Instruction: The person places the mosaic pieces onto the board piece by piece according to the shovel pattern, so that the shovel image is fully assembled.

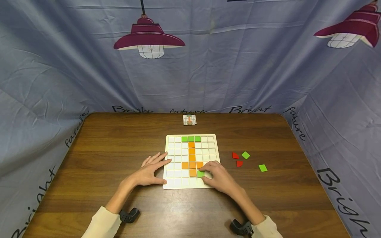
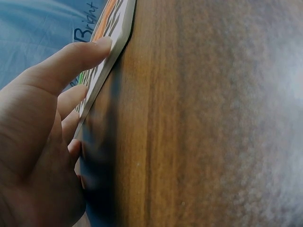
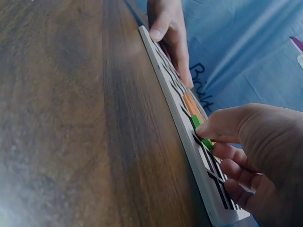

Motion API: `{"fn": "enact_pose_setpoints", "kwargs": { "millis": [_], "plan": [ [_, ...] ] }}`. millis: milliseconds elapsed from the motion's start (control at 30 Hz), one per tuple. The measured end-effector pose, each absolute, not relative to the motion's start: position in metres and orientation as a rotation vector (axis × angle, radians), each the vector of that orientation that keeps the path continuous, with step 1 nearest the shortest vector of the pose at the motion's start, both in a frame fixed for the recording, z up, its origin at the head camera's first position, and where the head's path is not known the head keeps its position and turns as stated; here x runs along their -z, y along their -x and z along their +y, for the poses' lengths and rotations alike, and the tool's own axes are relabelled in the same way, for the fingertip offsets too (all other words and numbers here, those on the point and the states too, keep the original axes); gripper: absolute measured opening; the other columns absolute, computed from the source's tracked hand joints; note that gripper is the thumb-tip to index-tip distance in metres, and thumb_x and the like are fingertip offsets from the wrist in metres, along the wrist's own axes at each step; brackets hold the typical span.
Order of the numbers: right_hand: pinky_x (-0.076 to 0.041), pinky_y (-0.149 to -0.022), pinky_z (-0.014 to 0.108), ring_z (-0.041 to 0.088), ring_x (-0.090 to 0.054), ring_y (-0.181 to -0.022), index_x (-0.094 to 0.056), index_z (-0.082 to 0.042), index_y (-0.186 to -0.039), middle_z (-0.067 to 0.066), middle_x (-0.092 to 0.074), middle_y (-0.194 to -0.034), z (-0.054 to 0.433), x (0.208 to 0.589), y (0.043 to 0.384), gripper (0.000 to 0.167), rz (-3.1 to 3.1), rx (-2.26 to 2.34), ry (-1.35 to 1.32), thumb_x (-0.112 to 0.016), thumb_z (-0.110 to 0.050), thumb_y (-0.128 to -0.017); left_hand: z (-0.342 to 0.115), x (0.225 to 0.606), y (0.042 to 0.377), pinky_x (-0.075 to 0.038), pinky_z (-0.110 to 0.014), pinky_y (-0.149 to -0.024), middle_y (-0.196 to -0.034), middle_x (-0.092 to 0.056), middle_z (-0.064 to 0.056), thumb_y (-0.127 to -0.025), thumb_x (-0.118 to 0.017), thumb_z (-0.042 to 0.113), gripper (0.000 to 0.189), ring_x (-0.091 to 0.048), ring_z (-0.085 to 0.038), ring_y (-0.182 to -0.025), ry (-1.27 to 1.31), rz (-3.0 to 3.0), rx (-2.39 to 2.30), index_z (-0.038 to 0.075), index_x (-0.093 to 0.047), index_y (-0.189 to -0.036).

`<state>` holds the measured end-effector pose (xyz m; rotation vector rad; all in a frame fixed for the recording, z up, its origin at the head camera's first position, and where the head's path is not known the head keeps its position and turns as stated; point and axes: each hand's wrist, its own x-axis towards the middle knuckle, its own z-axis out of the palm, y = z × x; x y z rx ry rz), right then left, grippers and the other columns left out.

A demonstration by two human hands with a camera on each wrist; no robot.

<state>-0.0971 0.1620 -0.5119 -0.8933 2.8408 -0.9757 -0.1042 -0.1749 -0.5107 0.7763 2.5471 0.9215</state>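
Note:
A white grid board (image 1: 175, 181) lies on the table, with a row of green tiles (image 1: 191, 139) along its far side. Below that row, orange tiles (image 1: 191, 151) run down a column that widens into a short cross row near the front. My right hand (image 1: 220, 177) pinches a green square tile (image 3: 196, 121) between thumb and fingertips, low over the cell right of the lowest orange tile (image 1: 192, 173). At the board's left edge rests my left hand (image 1: 146, 175), fingers spread, thumb on the near left corner (image 2: 108, 47).
To the right of the board lie two red rounded tiles (image 1: 235, 155) and two loose green squares (image 1: 263, 168). A small printed card (image 1: 189, 119) sits at the table's far edge. Blue-grey cloth (image 1: 208, 76) hangs behind and along both sides of the wooden table (image 1: 119, 132).

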Motion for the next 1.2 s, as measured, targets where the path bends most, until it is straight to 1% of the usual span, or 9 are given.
{"fn": "enact_pose_setpoints", "kwargs": {
  "millis": [100, 267, 367, 600, 900, 1100, 1200],
  "plan": [
    [-0.05, -0.083, 0.034, 0.013, -0.058, -0.095, -0.077, -0.012, -0.104, -0.005, -0.067, -0.102, 0.161, 0.511, 0.098, 0.024, 2.844, 0.978, 0.899, -0.076, -0.011, -0.08, -0.175, 0.51, 0.104, -0.002, -0.065, -0.113, -0.165, -0.02, -0.009, -0.083, -0.078, 0.041, 0.084, -0.009, -0.037, -0.15, -0.776, 2.55, -0.918, 0.015, -0.042, -0.154],
    [-0.05, -0.082, 0.034, 0.012, -0.057, -0.094, -0.078, -0.012, -0.102, -0.006, -0.066, -0.099, 0.16, 0.511, 0.1, 0.023, 2.857, 0.981, 0.903, -0.076, -0.01, -0.08, -0.175, 0.511, 0.105, -0.003, -0.068, -0.111, -0.164, -0.022, -0.012, -0.083, -0.078, 0.041, 0.082, -0.011, -0.04, -0.149, -0.792, 2.557, -0.933, 0.013, -0.043, -0.153],
    [-0.05, -0.08, 0.033, 0.012, -0.057, -0.092, -0.078, -0.012, -0.101, -0.006, -0.066, -0.097, 0.16, 0.512, 0.101, 0.022, 2.863, 0.986, 0.9, -0.075, -0.009, -0.08, -0.174, 0.51, 0.105, -0.002, -0.067, -0.112, -0.164, -0.022, -0.011, -0.083, -0.077, 0.042, 0.082, -0.01, -0.039, -0.149, -0.785, 2.554, -0.928, 0.014, -0.043, -0.153],
    [-0.05, -0.082, 0.034, 0.013, -0.058, -0.094, -0.077, -0.013, -0.101, -0.006, -0.066, -0.099, 0.159, 0.511, 0.101, 0.021, 2.853, 1.001, 0.889, -0.076, -0.009, -0.08, -0.174, 0.508, 0.106, -0.002, -0.066, -0.112, -0.164, -0.022, -0.01, -0.083, -0.078, 0.042, 0.083, -0.01, -0.038, -0.15, -0.779, 2.551, -0.917, 0.014, -0.043, -0.153],
    [-0.051, -0.08, 0.033, 0.013, -0.058, -0.092, -0.077, -0.012, -0.102, -0.004, -0.067, -0.099, 0.162, 0.512, 0.1, 0.02, 2.831, 1.041, 0.879, -0.078, -0.01, -0.082, -0.174, 0.508, 0.106, -0.002, -0.066, -0.112, -0.164, -0.021, -0.011, -0.083, -0.077, 0.043, 0.083, -0.01, -0.038, -0.15, -0.781, 2.549, -0.914, 0.014, -0.043, -0.153],
    [-0.051, -0.085, 0.037, 0.014, -0.059, -0.097, -0.077, -0.012, -0.104, -0.008, -0.067, -0.1, 0.171, 0.513, 0.093, 0.021, 2.835, 1.101, 0.821, -0.079, -0.01, -0.083, -0.174, 0.51, 0.104, -0.003, -0.067, -0.112, -0.164, -0.021, -0.011, -0.083, -0.077, 0.043, 0.083, -0.01, -0.038, -0.15, -0.776, 2.546, -0.913, 0.014, -0.043, -0.153],
    [-0.052, -0.085, 0.039, 0.015, -0.06, -0.098, -0.076, -0.012, -0.104, -0.007, -0.068, -0.101, 0.183, 0.512, 0.088, 0.022, 2.862, 1.124, 0.78, -0.08, -0.009, -0.083, -0.174, 0.511, 0.104, -0.002, -0.066, -0.112, -0.164, -0.022, -0.011, -0.083, -0.078, 0.043, 0.083, -0.01, -0.038, -0.15, -0.775, 2.544, -0.922, 0.015, -0.043, -0.153]
  ]
}}
